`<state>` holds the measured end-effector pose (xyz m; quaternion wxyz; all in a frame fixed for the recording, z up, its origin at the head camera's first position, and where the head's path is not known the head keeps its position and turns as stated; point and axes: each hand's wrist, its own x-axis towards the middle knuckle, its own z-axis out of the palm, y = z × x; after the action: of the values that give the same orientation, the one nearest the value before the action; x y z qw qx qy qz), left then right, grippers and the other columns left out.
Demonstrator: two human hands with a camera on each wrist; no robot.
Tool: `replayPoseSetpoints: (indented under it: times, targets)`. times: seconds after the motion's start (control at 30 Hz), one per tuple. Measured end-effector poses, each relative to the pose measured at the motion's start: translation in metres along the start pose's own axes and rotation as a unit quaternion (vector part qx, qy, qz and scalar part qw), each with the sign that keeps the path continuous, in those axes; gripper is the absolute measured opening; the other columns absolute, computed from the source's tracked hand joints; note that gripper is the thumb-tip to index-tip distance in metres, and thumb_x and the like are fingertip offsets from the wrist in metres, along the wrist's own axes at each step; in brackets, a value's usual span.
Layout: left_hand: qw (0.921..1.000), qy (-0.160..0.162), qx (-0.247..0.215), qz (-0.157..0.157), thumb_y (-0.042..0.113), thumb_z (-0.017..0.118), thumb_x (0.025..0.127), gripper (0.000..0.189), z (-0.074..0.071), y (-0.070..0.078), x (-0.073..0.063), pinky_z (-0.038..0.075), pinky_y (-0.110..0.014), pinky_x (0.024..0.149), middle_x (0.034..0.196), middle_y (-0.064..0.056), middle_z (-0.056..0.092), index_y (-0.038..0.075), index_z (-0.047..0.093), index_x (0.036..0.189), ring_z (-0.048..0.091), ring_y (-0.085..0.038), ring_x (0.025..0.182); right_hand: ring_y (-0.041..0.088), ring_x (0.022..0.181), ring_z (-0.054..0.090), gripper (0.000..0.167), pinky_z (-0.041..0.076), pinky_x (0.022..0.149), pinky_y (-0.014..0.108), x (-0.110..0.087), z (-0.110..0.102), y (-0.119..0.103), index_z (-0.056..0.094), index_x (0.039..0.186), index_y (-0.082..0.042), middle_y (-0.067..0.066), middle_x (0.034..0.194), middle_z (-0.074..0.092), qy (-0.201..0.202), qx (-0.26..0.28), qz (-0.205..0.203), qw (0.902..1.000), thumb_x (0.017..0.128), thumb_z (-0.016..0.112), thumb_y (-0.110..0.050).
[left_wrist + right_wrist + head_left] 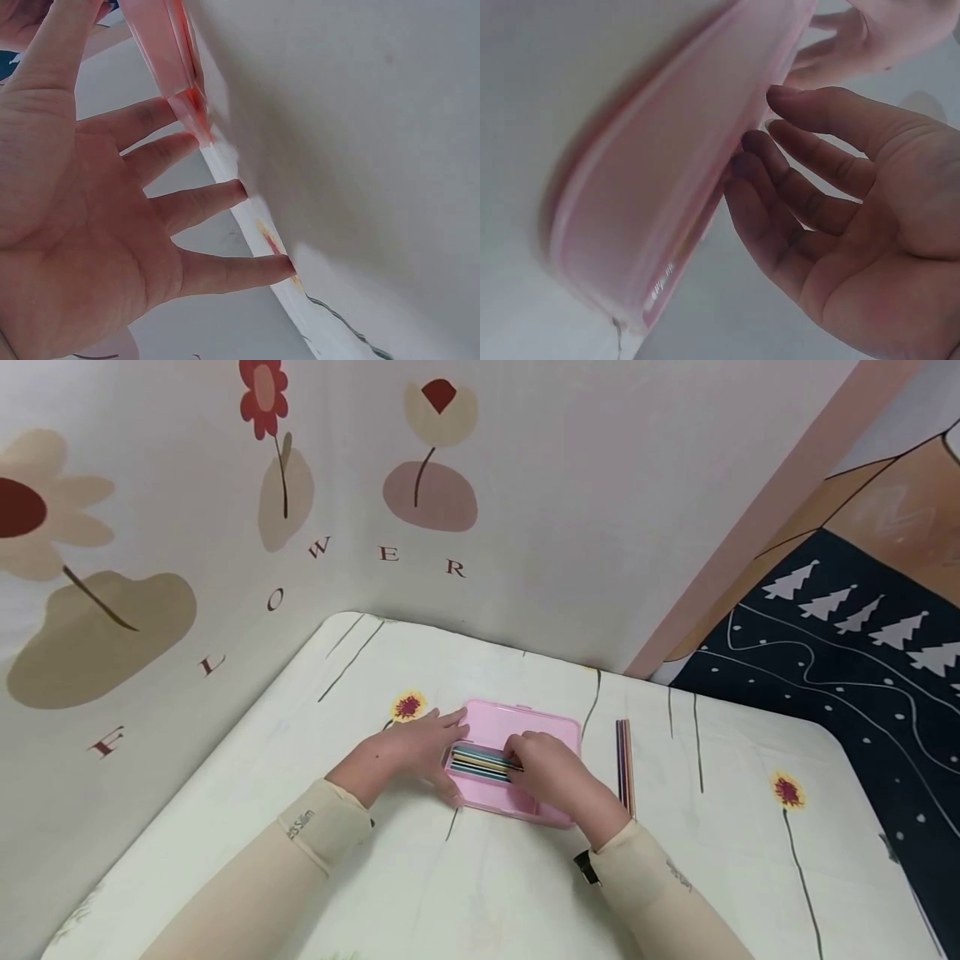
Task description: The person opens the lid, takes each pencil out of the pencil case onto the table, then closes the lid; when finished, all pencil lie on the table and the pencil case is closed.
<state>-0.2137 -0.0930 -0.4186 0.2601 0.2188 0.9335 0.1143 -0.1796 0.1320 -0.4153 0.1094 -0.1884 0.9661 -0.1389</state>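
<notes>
A pink pencil case (487, 791) lies opened flat on the table. Several coloured pencils (476, 764) lie side by side in its compartment. My left hand (422, 747) is at the case's left end, fingers spread. In the left wrist view, fingertips (191, 140) touch the pink edge and the palm is bare. Over the right ends of the pencils is my right hand (553, 768), fingers bent down into the case. The right wrist view shows its bent fingers (761, 225) at the case rim; I cannot tell whether they pinch a pencil.
A few more pencils (624, 764) lie in a bundle on the cloth, right of the case. The pale tablecloth (735, 860) has printed flowers. A printed curtain (555, 527) stands behind and left of the table, with a dark patterned fabric (825, 668) at the right.
</notes>
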Motion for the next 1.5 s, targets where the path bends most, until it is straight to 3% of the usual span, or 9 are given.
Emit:
replayPoseSetpoints:
  times: [0.17,0.4,0.67,0.87,1.17,1.5]
  targets:
    - [1.0,0.0,0.003,-0.003,0.062,0.093,0.072,0.121,-0.001,0.001,-0.001,0.031,-0.067,0.129,0.183,0.0,0.016,0.021,0.035,0.169,0.013,-0.04,0.17,0.02,0.089,0.067,0.018,0.062,0.093,0.04,0.0,0.006,-0.003,0.078,0.113,-0.009,0.006,0.1,0.075,0.01,-0.042,-0.025,0.9988,0.096,0.08,-0.014]
    - [1.0,-0.002,0.001,-0.001,0.063,0.093,0.072,0.121,-0.001,0.0,-0.001,0.03,-0.067,0.13,0.183,0.001,0.016,0.02,0.035,0.169,0.013,-0.039,0.17,0.021,0.088,0.066,0.02,0.062,0.09,0.038,-0.001,0.009,-0.004,0.082,0.115,-0.011,0.007,0.102,0.074,0.019,-0.07,-0.054,0.9959,0.095,0.08,-0.008]
    - [1.0,-0.003,0.005,0.003,0.063,0.093,0.072,0.122,-0.001,0.0,-0.001,0.03,-0.066,0.13,0.183,0.0,0.015,0.019,0.034,0.169,0.013,-0.04,0.17,0.02,0.085,0.066,0.02,0.063,0.085,0.036,-0.003,0.008,-0.007,0.083,0.115,-0.014,0.006,0.105,0.076,0.022,-0.134,-0.071,0.9883,0.096,0.08,-0.011]
    - [1.0,-0.001,0.005,0.004,0.063,0.093,0.072,0.121,-0.001,-0.001,-0.001,0.03,-0.067,0.13,0.183,0.001,0.015,0.02,0.034,0.169,0.013,-0.04,0.17,0.016,0.083,0.066,0.022,0.064,0.086,0.033,-0.004,0.006,-0.008,0.085,0.114,-0.02,0.003,0.105,0.078,0.014,-0.148,-0.074,0.9861,0.096,0.08,-0.01]
    - [1.0,0.002,0.005,0.007,0.065,0.092,0.071,0.122,0.0,-0.002,0.0,0.029,-0.068,0.13,0.183,0.001,0.015,0.02,0.035,0.169,0.013,-0.041,0.169,0.019,0.084,0.073,0.023,0.067,0.079,0.034,-0.005,0.012,-0.011,0.082,0.116,-0.018,0.004,0.105,0.078,0.047,-0.25,-0.122,0.9594,0.094,0.082,-0.011]
    - [0.9999,0.005,0.01,0.011,0.066,0.093,0.07,0.125,0.001,-0.002,0.001,0.031,-0.068,0.129,0.182,-0.004,0.017,0.015,0.036,0.168,0.016,-0.044,0.168,0.021,0.088,0.075,0.03,0.067,0.075,0.039,-0.006,0.015,-0.014,0.077,0.125,-0.019,0.005,0.107,0.078,0.065,-0.283,-0.129,0.9481,0.095,0.081,-0.012]
